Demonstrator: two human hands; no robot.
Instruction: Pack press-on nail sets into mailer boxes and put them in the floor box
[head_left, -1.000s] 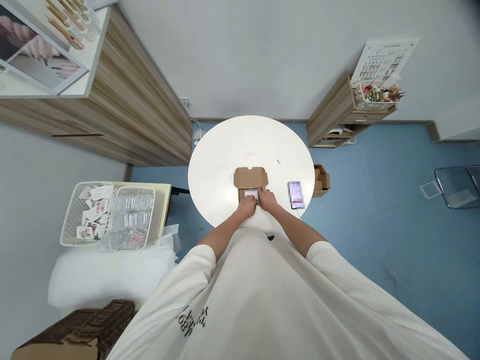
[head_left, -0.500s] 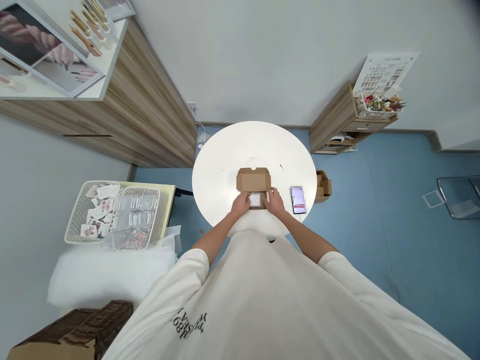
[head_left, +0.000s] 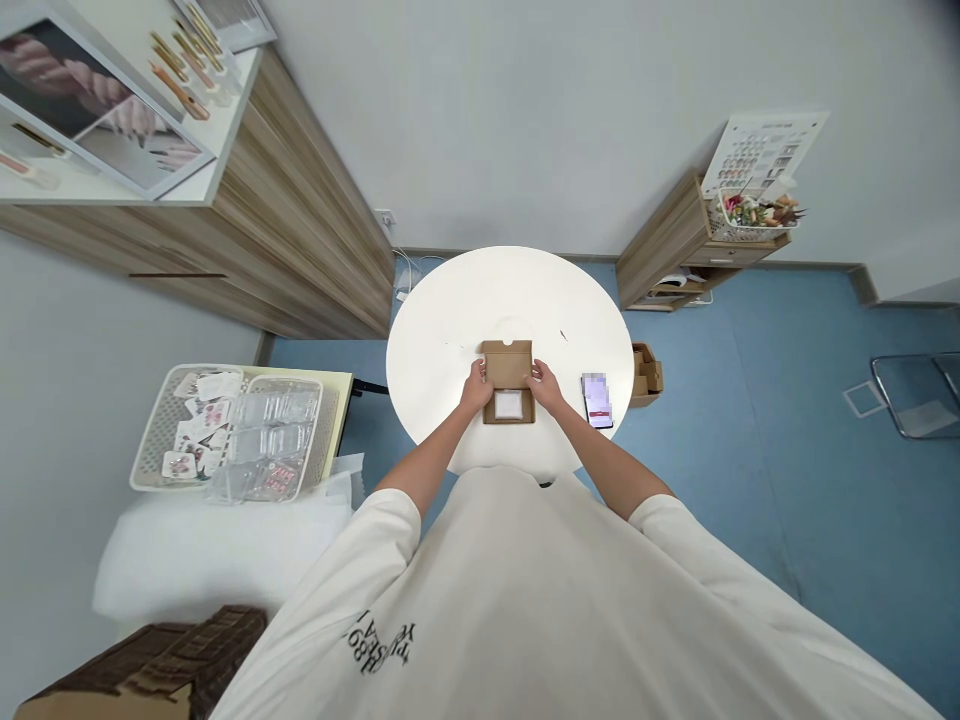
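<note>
A small brown cardboard box (head_left: 508, 365) lies open on the round white table (head_left: 465, 300), with a white packet (head_left: 508, 404) inside its tray. My left hand (head_left: 476, 385) grips the left side flap of the lid. My right hand (head_left: 545, 386) grips the right side flap. Both side flaps are folded inward, so the lid looks narrow.
A phone (head_left: 597, 398) lies on the table right of the box. A small cardboard box (head_left: 646, 370) sits on the floor beyond the table's right edge. At the left, a basket (head_left: 232, 430) holds clear packets. Wooden cabinets (head_left: 300, 230) stand at left and right (head_left: 667, 235).
Both hands moved from the packet in the tray up to the lid's sides. The lid's side flaps have been folded in.
</note>
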